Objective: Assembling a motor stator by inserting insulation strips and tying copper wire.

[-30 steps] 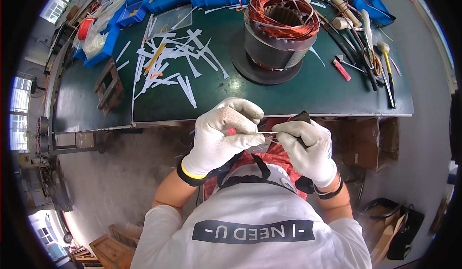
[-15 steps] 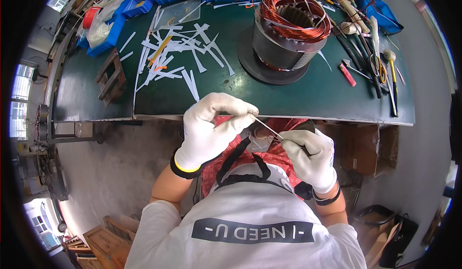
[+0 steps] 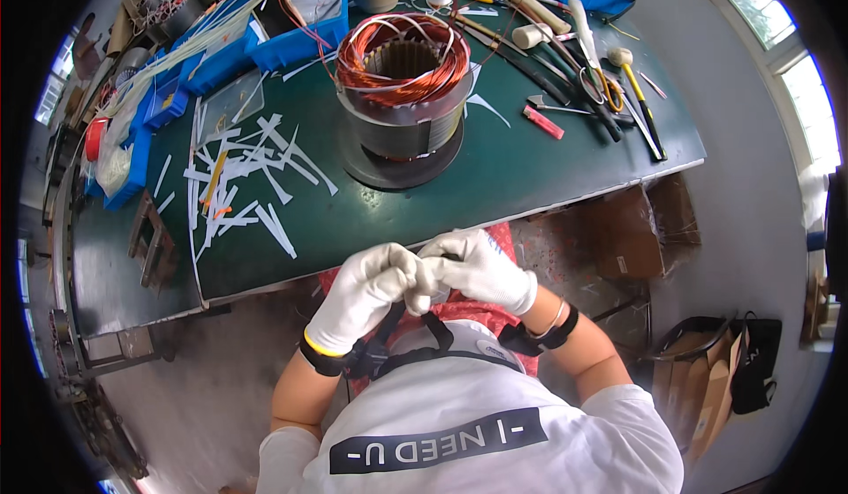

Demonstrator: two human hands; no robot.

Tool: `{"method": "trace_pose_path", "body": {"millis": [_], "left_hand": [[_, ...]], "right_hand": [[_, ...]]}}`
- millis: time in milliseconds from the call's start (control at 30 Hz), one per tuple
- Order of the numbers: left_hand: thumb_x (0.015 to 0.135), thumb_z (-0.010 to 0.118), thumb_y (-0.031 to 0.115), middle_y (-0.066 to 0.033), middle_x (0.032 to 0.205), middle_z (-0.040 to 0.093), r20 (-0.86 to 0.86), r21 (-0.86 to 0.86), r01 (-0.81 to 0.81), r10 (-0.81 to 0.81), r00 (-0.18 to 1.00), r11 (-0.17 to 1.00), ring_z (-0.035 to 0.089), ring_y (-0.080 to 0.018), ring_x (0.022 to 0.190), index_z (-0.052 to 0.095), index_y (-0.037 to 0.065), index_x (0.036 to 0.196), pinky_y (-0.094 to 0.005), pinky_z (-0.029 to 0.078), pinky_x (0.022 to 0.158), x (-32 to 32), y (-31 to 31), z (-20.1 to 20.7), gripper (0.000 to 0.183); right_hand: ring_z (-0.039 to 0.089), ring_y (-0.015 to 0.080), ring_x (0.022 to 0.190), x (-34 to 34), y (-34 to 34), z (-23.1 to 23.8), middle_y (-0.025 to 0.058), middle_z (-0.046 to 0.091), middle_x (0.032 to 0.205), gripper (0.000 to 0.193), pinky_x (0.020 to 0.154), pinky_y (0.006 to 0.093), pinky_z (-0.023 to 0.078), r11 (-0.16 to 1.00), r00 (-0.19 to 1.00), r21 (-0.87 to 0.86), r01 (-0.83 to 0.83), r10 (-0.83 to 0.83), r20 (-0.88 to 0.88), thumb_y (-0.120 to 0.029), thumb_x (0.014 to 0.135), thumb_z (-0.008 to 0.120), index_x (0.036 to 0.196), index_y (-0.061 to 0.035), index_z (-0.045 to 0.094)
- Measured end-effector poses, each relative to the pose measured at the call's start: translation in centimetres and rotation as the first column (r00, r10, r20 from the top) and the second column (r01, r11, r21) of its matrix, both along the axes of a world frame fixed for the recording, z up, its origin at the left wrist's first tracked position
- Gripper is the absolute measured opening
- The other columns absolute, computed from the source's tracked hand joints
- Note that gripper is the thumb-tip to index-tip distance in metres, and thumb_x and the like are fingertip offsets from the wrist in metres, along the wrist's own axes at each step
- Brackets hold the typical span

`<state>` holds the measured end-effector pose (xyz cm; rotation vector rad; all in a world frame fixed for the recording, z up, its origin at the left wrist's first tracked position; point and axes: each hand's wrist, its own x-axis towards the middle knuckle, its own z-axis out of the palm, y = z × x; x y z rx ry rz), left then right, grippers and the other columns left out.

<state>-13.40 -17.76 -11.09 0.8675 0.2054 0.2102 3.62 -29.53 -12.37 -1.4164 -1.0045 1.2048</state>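
Both gloved hands now sit bunched together just below the table edge, over the person's lap: left hand (image 3: 367, 289) and right hand (image 3: 477, 269) touch at the fingertips, fingers curled and pressed tight on one spot. A sec ago they were apart w/ a thin pale strip stretched between them, each hand pinching one end; half a sec ago the strip still showed as a slanted line btwn the hands. Now the strip can't be seen at all – likely tucked inside the closed fingers, but that can't be told for sure. So the grip reads as closed on both sides, contents hidden. Judging by this, the person has prob. folded or gathered the strip rather than dropped it, as nothing pale lies on the red cloth (image 3: 495, 313) under the hands. The view has also shifted: the wound stator (image 3: 402, 96) w/ copper coils sits higher and more central on the green table (image 3: 495, 185), untouched. White paper strips (image 3: 238, 176) lie scattered to its left, hand tools (image 3: 601, 96) to its right, blue bins (image 3: 291, 39) at the far edge, all well apart from the hands.
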Motion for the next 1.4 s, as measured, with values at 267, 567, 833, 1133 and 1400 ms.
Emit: {"method": "trace_pose_path", "body": {"millis": [267, 567, 833, 1133, 1400], "left_hand": [[0.089, 0.071, 0.009, 0.0053, 0.081, 0.063, -0.13, 0.722, -0.234, 0.46, 0.878, 0.651, 0.052, -0.0015, 0.067, 0.068, 0.003, 0.095, -0.0177, 0.042, 0.059, 2.8, 5.1, -5.9, 0.009], [0.086, 0.072, 0.003, 0.0054, 0.072, 0.06, -0.092, 0.755, -0.302, 0.55, 0.83, 0.582, 0.05, -0.0005, 0.061, 0.067, 0.002, 0.088, -0.0188, 0.04, 0.054, 2.5, 4.2, -5.5, 0.005], [0.094, 0.063, 0.014, 0.0001, 0.084, 0.065, -0.056, 0.691, -0.282, 0.438, 0.897, 0.666, 0.056, -0.005, 0.074, 0.066, 0.002, 0.095, -0.0222, 0.047, 0.069, 3.6, 5.4, -6.5, 0.013], [0.101, 0.051, 0.024, -0.0051, 0.08, 0.065, -0.19, 0.212, 0.052, -0.011, 0.982, 0.976, 0.058, -0.0097, 0.068, 0.061, 0.002, 0.084, -0.0249, 0.048, 0.067, 1.2, 3.1, -5.1, 0.029], [0.102, 0.049, 0.028, -0.0005, 0.072, 0.062, -0.482, 0.023, 0.104, -0.08, 0.873, 0.994, 0.055, -0.0093, 0.058, 0.062, 0.007, 0.083, -0.0223, 0.043, 0.054, 1.7, 2.8, -16.4, 0.031]], "right_hand": [[0.068, 0.0344, 0.087, 17.9, 2.3, -2.2, 0.0159, 0.07, 0.097, 0.032, 0.078, 0.0411, 0.053, 0.829, 0.103, 0.136, 0.542, -0.226, 0.969, -0.03, 0.086, 0.063, 0.114, -0.0138, 0.068], [0.066, 0.0362, 0.08, 10.2, 3.9, -2.6, 0.0183, 0.066, 0.086, 0.022, 0.071, 0.0402, 0.051, 0.939, 0.63, 0.102, 0.328, -0.298, 0.718, -0.02, 0.085, 0.065, 0.099, -0.0039, 0.063], [0.064, 0.0308, 0.076, 4.1, 5.9, -3.7, 0.0104, 0.07, 0.078, 0.02, 0.071, 0.0389, 0.051, 0.925, 0.546, 0.38, 0.021, -0.328, 0.771, -0.019, 0.085, 0.068, 0.102, -0.0113, 0.066], [0.059, 0.0259, 0.071, 3.6, 0.4, -5.2, 0.0109, 0.059, 0.083, 0.024, 0.069, 0.0352, 0.048, 0.872, 0.836, 0.487, 0.048, -0.302, 0.457, -0.021, 0.086, 0.072, 0.099, -0.0056, 0.059], [0.058, 0.0154, 0.062, 0.9, -4.6, -15.2, 0.0056, 0.057, 0.066, 0.041, 0.058, 0.0332, 0.046, 0.961, 0.878, -0.165, 0.22, -0.121, 0.463, -0.044, 0.097, 0.057, 0.092, -0.0036, 0.064]]}}
